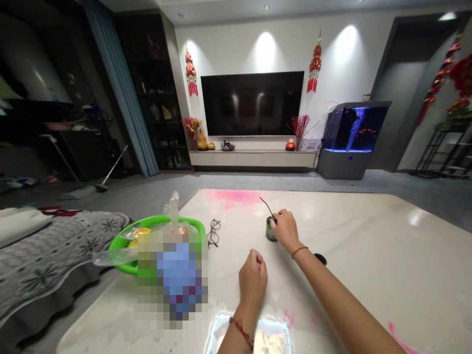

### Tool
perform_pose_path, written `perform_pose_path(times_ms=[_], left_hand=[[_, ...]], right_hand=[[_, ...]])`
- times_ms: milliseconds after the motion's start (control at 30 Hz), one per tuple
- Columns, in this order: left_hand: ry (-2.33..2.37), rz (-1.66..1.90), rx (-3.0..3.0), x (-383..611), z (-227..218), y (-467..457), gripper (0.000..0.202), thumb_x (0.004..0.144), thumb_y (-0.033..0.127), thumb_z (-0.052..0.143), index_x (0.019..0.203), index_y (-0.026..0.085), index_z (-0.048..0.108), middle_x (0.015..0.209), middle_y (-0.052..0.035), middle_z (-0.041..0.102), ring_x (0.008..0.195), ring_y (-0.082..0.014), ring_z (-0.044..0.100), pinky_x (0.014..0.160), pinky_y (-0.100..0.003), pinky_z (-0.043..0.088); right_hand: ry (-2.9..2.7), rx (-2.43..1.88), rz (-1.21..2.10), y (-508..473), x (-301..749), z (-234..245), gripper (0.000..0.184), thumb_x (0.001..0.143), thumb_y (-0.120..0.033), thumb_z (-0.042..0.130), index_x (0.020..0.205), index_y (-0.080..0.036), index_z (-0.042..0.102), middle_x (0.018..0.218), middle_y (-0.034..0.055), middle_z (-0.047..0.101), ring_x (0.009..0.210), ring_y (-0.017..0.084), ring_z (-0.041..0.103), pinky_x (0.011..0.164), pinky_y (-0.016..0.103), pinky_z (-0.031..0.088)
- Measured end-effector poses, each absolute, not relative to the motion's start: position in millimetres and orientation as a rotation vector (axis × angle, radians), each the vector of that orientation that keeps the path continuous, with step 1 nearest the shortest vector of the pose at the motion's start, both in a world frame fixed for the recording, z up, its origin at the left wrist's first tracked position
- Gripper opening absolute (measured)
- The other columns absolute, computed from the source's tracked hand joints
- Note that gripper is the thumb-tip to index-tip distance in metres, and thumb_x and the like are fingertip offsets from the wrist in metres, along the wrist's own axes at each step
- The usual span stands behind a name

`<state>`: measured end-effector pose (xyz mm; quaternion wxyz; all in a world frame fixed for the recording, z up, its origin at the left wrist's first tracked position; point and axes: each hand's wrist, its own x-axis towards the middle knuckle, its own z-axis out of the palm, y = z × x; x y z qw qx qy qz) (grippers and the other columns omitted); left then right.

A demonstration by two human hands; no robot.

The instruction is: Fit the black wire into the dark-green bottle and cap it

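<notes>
My right hand (286, 228) reaches forward, closed about the upper right side of a small dark green jar (271, 232) standing on the table. A thin black stick (266, 205), bent at its end, rises from the jar's top beside my fingers; whether I also pinch it, I cannot tell. My left hand (253, 275) hangs nearer to me with its fingers curled in, and nothing shows in them. Beneath my left wrist is a bright, white-edged tray (273, 334), partly hidden by my forearm. A round black lid (320, 258) lies beside my right forearm.
A green basket (193, 223) with plastic-wrapped items stands at the left, partly blurred out with a blue object (180, 270). Eyeglasses (214, 233) lie beside it. Pink stains (238, 196) mark the white tabletop (387, 246). A patterned cloth covers a seat (73, 241) at left.
</notes>
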<state>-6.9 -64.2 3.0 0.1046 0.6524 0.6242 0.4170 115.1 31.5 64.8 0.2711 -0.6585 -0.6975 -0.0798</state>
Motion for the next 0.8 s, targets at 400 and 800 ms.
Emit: perform_pose_path(times_ms=[400, 800], left_hand=[[1.79, 1.18, 1.889, -3.3, 5.4, -67.5, 0.012, 0.076, 0.01, 0.038, 0.076, 0.022, 0.043, 0.054, 0.0067, 0.034, 0.05, -0.0109, 0.04, 0.053, -0.021, 0.027], [1.764, 1.201, 1.883, -2.2, 5.3, -66.5, 0.017, 0.074, 0.009, 0.038, 0.079, 0.021, 0.049, 0.055, 0.0059, 0.037, 0.051, -0.0108, 0.041, 0.054, -0.021, 0.028]], right_hand=[[-1.919, -1.859, -0.038, 44.4, 113.9, 82.3, 0.027, 0.083, -0.02, 0.044, 0.08, -0.013, 0.071, 0.085, 0.0141, 0.068, 0.084, 0.021, 0.058, 0.07, 0.027, 0.037], [-1.866, -1.854, 0.128, 55.6, 122.9, 85.7, 0.022, 0.08, -0.023, 0.051, 0.078, -0.019, 0.072, 0.08, 0.0069, 0.072, 0.076, 0.015, 0.064, 0.056, 0.02, 0.035]])
